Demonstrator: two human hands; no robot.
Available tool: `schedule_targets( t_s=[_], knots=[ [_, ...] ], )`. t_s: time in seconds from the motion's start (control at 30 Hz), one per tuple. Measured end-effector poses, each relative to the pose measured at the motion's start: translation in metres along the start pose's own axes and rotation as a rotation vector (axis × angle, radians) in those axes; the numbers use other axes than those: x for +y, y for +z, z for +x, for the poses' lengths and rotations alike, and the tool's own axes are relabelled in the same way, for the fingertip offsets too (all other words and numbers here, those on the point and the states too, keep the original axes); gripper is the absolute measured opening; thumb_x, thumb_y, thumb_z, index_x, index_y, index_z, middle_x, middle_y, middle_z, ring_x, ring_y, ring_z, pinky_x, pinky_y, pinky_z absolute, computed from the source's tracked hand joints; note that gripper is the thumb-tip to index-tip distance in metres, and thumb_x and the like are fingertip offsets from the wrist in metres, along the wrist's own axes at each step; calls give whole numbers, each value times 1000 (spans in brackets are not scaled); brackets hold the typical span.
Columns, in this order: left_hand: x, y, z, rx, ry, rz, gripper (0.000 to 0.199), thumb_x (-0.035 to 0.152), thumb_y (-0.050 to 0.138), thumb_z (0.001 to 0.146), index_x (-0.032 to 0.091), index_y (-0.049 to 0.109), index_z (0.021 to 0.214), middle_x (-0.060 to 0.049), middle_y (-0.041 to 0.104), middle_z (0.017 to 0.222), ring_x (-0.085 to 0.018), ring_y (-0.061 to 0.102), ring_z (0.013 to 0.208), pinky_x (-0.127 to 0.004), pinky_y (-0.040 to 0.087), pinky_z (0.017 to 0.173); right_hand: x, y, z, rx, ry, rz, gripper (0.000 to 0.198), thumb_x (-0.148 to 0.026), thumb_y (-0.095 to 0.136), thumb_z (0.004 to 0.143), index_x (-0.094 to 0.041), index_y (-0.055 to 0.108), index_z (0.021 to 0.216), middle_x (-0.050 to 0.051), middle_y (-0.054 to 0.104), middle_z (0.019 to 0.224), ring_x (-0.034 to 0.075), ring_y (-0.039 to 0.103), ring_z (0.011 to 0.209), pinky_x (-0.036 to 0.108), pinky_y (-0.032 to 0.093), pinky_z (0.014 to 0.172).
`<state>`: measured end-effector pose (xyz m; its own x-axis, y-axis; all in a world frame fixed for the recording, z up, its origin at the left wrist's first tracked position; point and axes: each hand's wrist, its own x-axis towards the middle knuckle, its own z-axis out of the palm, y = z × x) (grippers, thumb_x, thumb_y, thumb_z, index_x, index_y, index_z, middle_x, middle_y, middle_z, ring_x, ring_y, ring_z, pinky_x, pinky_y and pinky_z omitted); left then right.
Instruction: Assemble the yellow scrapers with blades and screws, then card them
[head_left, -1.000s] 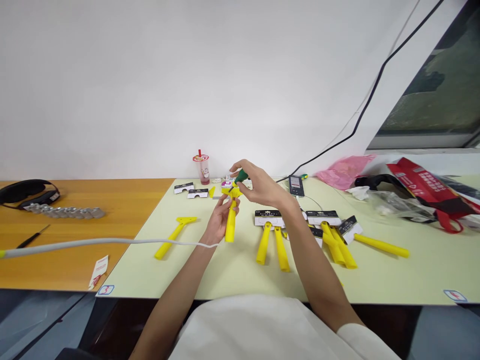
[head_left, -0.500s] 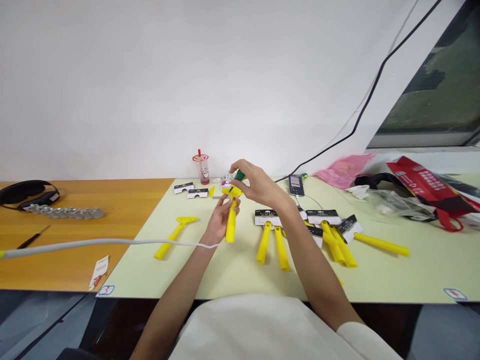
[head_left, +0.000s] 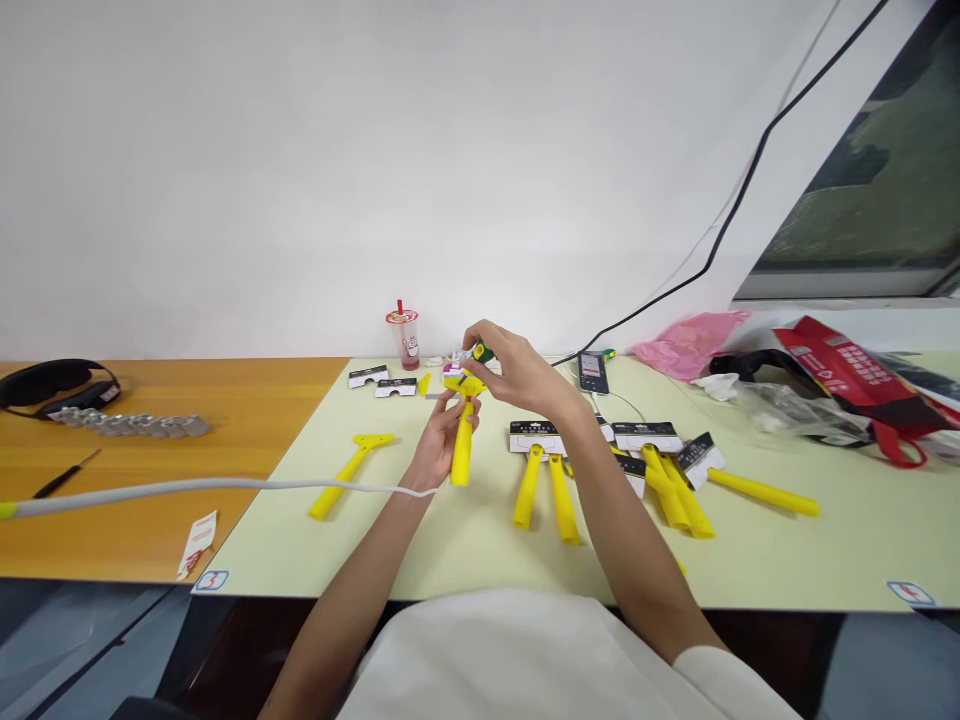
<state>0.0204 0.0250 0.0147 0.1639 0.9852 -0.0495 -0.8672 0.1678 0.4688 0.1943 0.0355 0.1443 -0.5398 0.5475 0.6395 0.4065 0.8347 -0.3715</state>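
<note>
Gripped a yellow T-shaped handle [head_left: 462, 455] in the fingers of the left hand [head_left: 435, 450], above the tabletop [head_left: 480, 545], head up and grip down, probably to brace it. Pinched a green-handled tool [head_left: 482, 352] in the curled fingers of the right hand [head_left: 517, 375], just beside that head, seemingly for fine control; could not make out the tip. Saw carded yellow handles [head_left: 529, 490] lying to the right, perhaps grouped for reach. Read "3" on the left corner sticker [head_left: 211, 580]; found the black-and-white cards [head_left: 537, 436] and the red bag's [head_left: 847, 365] white lettering illegible.
</note>
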Motion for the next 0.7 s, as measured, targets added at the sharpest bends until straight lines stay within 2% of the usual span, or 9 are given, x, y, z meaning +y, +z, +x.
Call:
schedule_targets(
  t_s=[0.13,0.27,0.43,0.57,0.7],
  knots=[
    [0,-1,0,7,-1,-4,42,-2,79,86,25,63,114,-7,73,122,-18,77,110,-18,57,70,2,-1,-1,-26,-26,74,22,-20,55,102,-26,53,123,9,69,125,24,67,107,41,52,95],
    [1,-1,0,-7,-3,-11,40,-1,79,87,25,63,113,-7,73,123,-18,77,108,-18,57,70,1,0,0,-19,3,100,16,-23,57,106,-28,56,121,7,72,118,23,69,98,39,54,90],
    [-1,0,-1,-7,-10,18,40,-1,79,87,24,64,114,-9,72,130,-19,76,114,-19,57,71,-1,2,2,9,22,-45,20,-33,63,109,-29,59,128,8,71,121,25,69,95,40,54,89],
    [-1,0,-1,-2,-18,-15,39,-2,78,88,24,62,112,-9,72,127,-17,77,107,-17,58,70,-1,4,2,14,83,-122,28,-37,55,113,-28,56,140,12,67,129,27,70,99,43,54,92],
    [1,-1,0,14,-17,-40,41,-3,79,87,24,61,112,-8,73,124,-16,78,105,-17,58,71,4,5,-1,-31,46,-7,37,-24,51,110,-28,49,147,13,65,137,26,69,111,44,54,100]
  ],
)
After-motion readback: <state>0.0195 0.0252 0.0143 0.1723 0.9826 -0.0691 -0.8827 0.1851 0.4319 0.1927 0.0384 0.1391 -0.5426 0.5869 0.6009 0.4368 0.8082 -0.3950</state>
